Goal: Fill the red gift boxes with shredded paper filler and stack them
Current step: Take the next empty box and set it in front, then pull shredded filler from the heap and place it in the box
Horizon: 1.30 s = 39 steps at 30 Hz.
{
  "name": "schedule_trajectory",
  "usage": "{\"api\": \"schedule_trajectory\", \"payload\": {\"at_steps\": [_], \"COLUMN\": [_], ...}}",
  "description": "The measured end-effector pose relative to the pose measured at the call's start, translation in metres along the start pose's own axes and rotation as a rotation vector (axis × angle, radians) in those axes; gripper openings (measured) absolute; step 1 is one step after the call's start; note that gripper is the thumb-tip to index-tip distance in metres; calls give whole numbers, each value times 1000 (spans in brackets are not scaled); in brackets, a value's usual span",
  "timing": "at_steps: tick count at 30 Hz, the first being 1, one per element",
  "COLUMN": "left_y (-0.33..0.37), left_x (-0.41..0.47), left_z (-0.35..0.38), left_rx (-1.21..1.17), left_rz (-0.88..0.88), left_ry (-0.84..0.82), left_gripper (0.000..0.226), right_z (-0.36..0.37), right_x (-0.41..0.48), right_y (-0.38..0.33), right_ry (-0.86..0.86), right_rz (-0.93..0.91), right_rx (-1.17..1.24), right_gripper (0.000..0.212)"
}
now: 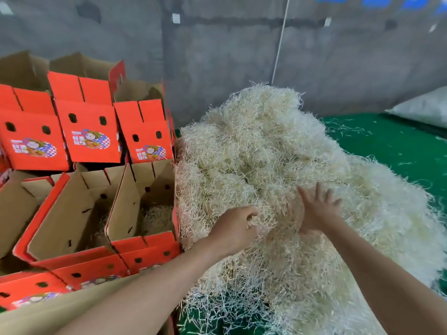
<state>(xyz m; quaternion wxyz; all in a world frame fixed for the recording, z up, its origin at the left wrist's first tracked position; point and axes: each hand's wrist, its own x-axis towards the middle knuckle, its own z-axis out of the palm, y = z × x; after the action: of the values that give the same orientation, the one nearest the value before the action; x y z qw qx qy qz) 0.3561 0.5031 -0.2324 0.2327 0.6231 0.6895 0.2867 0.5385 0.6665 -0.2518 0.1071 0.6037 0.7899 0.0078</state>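
Note:
A big heap of pale shredded paper filler [261,153] lies on the green floor, right of centre. My left hand [235,229] digs into the near side of the heap, its fingers curled into the shreds. My right hand [316,209] presses on the heap just to the right, fingers spread and straight. Right beside the heap stands an open red gift box [142,240] with some filler in its bottom. A second open red box [48,238] sits left of it. Behind them are stacked red boxes [89,131] with a cartoon print.
A grey wall [242,56] rises behind the heap, with a white cord [280,42] hanging down it. Green floor [391,146] with loose shreds shows on the right, and a white sack [425,110] lies at the far right. More red boxes [31,288] lie at the lower left.

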Motion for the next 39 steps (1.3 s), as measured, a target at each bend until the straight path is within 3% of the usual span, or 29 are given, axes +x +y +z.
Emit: {"api": "schedule_trajectory", "payload": {"at_steps": [3,5,6,9,11,13,15,17,18,20,22,24,26,29,32,34,37,39], "left_y": [-4,-4,-3,4,13,19,23,20,15,5,-4,-10,-7,6,28,41,41,36], "left_x": [25,39,45,62,77,92,104,111,116,124,130,129,125,107,60,26,7,25], "left_z": [9,14,16,23,28,33,34,32,28,18,7,3,7,20,35,62,109,105], "left_rx": [-50,-144,-180,-257,-375,-448,-396,-387,-385,-365,-332,-336,-406,-388,-210,-39,252,109], "left_rz": [-76,-109,-111,-93,-126,-189,-277,-350,-374,-411,-463,-541,-602,-453,59,289,272,22], "left_ry": [-5,8,15,10,-2,75,197,257,280,336,388,408,331,270,384,286,219,244], "left_gripper": [69,91,100,119,118,92,49,51,56,70,71,70,73,92,96,108,125,111], "right_z": [0,-9,-17,-45,-53,-54,-59,-67,-71,-76,-72,-59,-43,-33,-47,-67,-93,-95], "right_x": [18,22,19,3,-11,-22,-29,-32,-30,-27,-22,-20,-17,-8,2,9,12,6], "right_y": [1,-12,-19,-36,-40,-44,-39,-22,-9,19,42,47,40,30,25,14,-14,-27], "right_ry": [-36,115,194,396,414,352,257,186,207,210,26,-156,-158,92,328,449,471,336], "right_rz": [31,-101,-150,-259,-346,-464,-554,-540,-507,-438,-376,-325,-276,-169,-100,-66,-22,-83], "right_rx": [87,264,402,677,763,828,891,941,888,559,283,229,277,456,784,989,1297,1315], "right_gripper": [52,25,21,29,29,21,29,53,62,76,96,109,104,71,53,50,55,58]}}
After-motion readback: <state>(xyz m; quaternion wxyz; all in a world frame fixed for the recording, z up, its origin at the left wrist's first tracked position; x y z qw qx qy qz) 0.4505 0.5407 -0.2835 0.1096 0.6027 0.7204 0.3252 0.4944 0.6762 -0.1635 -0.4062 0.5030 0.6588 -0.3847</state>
